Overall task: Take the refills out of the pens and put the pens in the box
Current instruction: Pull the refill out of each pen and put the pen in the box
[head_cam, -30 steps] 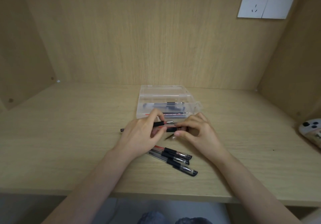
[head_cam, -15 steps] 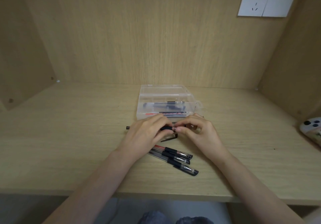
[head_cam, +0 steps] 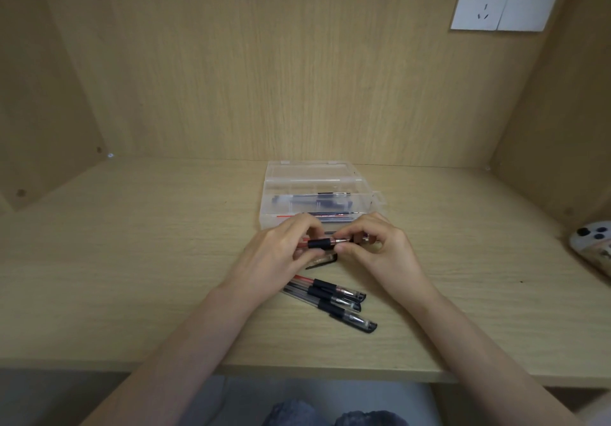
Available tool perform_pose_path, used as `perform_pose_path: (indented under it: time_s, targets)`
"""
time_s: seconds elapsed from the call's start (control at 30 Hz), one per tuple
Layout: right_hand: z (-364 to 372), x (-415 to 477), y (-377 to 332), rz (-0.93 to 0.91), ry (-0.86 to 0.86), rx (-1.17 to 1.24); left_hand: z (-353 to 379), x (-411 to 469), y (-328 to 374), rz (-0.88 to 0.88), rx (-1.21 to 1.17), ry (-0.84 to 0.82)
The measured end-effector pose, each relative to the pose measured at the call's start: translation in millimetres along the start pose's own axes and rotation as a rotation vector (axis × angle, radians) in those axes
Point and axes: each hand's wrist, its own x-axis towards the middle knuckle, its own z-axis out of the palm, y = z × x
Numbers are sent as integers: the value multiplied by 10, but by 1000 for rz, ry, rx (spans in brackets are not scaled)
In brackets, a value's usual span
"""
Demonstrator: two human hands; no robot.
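Note:
My left hand grips a pen by its black grip section, held level just in front of the box. My right hand pinches the pen's metal tip end with thumb and forefinger. A black pen cap lies on the desk under my hands. Three capped pens lie side by side on the desk nearer me. The clear plastic box stands open behind my hands, with pens and thin refills inside it.
The wooden desk is walled by panels at the back and both sides. A white object with dark buttons sits at the right edge. A wall socket is at the upper right.
My hands came together on the pen, and my right fingers now pinch its tip. The pen's far end no longer sticks out to the left of my left hand.

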Motion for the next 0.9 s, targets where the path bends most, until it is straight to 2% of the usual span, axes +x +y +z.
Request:
perform_pose_path:
  time_s: [0.13, 0.33, 0.57, 0.7, 0.8, 0.9]
  targets:
    - [-21, -5, -33, 94, -19, 94, 6, -10, -19, 57, 67, 55]
    - [1, -3, -18, 55, -22, 37, 6, 1, -36, 120, 155, 109]
    - [-7, 2, -34, 40, -8, 49, -29, -4, -31, 31, 56, 96]
    - [-14, -4, -54, 66, 9, 80, -11, -13, -51, 63, 124, 101]
    - [-23, -5, -76, 79, 18, 92, -18, -22, -41, 24, 98, 133]
    - [-15, -4, -68, 71, 12, 73, -25, -7, -21, 32, 91, 97]
